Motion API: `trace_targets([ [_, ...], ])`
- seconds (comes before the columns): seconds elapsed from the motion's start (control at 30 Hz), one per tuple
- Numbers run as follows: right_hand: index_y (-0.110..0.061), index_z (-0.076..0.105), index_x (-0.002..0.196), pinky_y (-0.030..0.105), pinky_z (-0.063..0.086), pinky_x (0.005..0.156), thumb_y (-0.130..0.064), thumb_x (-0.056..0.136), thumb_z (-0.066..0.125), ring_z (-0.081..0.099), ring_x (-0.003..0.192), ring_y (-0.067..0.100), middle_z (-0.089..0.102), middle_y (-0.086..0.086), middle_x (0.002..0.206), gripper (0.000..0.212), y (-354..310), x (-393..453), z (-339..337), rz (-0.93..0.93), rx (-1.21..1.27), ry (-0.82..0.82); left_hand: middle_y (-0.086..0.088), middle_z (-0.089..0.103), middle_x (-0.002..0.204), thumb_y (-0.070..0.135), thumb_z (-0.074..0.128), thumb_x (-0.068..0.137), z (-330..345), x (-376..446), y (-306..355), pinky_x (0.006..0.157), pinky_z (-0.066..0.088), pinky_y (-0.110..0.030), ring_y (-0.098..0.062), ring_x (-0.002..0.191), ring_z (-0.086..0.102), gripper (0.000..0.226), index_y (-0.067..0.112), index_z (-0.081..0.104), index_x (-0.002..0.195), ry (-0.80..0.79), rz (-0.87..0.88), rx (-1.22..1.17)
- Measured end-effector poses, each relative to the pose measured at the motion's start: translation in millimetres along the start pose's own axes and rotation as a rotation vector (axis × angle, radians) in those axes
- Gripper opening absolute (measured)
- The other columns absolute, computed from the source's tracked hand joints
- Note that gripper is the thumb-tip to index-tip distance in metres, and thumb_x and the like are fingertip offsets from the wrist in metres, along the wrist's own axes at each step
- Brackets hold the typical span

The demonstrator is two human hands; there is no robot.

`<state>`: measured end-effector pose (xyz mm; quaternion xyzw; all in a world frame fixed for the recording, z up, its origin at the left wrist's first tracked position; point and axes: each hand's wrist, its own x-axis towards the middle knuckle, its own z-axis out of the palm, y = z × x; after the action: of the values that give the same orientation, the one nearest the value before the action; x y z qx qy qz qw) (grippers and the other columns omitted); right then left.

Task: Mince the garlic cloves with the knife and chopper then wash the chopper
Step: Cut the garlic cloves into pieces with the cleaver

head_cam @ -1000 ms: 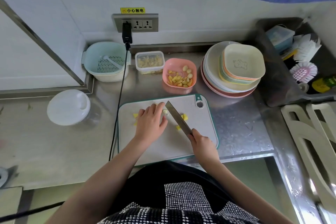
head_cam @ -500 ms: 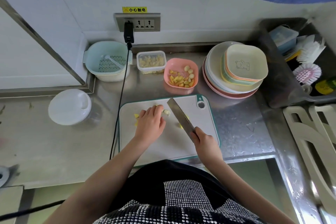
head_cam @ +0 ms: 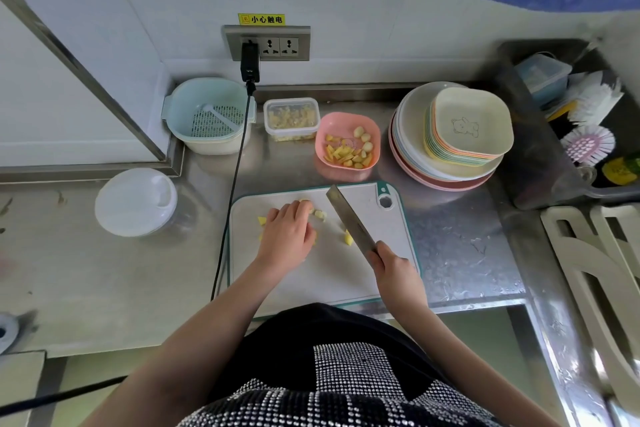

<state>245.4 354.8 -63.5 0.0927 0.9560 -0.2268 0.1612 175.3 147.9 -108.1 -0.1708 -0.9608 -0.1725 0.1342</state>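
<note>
Our left hand (head_cam: 287,236) pins garlic pieces (head_cam: 319,213) with curled fingers; the knife (head_cam: 349,220), gripped by our right hand (head_cam: 394,265), angles just right of them.

We see a brushed steel counter (head_cam: 457,246) with a dull sheen, a matt white plastic cutting board (head_cam: 332,274), a grey metal knife (head_cam: 349,218), a glossy pink plastic bowl (head_cam: 374,130), smooth pastel plates (head_cam: 412,163), and a clear plastic box (head_cam: 291,106).
</note>
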Motion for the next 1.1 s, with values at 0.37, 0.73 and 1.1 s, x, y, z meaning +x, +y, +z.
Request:
trace_targets([
  [0.37, -0.014, 0.045, 0.097, 0.03, 0.036, 0.051, -0.038, 0.102, 0.034, 0.056, 0.06, 0.031, 0.059, 0.007, 0.069, 0.027, 1.7, -2.2, 7.8, -0.015, -0.048, -0.029, -0.004, 0.058, 0.075, 0.016, 0.048, 0.076, 3.0, -3.2, 0.8, 0.061, 0.041, -0.036, -0.028, 0.068, 0.058, 0.022, 0.009, 0.055, 0.096, -0.013, -0.001, 0.026],
  [0.73, -0.014, 0.045, 0.097, 0.036, 0.045, 0.052, -0.039, 0.102, 0.033, 0.057, 0.06, 0.032, 0.059, 0.008, 0.068, 0.028, 8.9, 2.2, 3.9, -0.002, -0.055, -0.014, -0.005, 0.06, 0.078, 0.016, 0.048, 0.075, 7.0, -0.4, 1.9, 0.063, 0.043, -0.037, -0.029, 0.071, 0.059, 0.023, 0.01, 0.055, 0.096, -0.06, -0.01, 0.012],
  [1.1, -0.014, 0.046, 0.101, 0.028, 0.033, 0.047, -0.038, 0.103, 0.032, 0.054, 0.057, 0.027, 0.058, 0.005, 0.067, 0.028, 9.7, 4.0, 5.4, -0.032, -0.105, -0.03, -0.005, 0.059, 0.077, 0.015, 0.049, 0.076, 2.3, 0.4, 2.0, 0.062, 0.043, -0.037, -0.029, 0.07, 0.059, 0.022, 0.009, 0.056, 0.096, -0.105, -0.02, 0.012],
])
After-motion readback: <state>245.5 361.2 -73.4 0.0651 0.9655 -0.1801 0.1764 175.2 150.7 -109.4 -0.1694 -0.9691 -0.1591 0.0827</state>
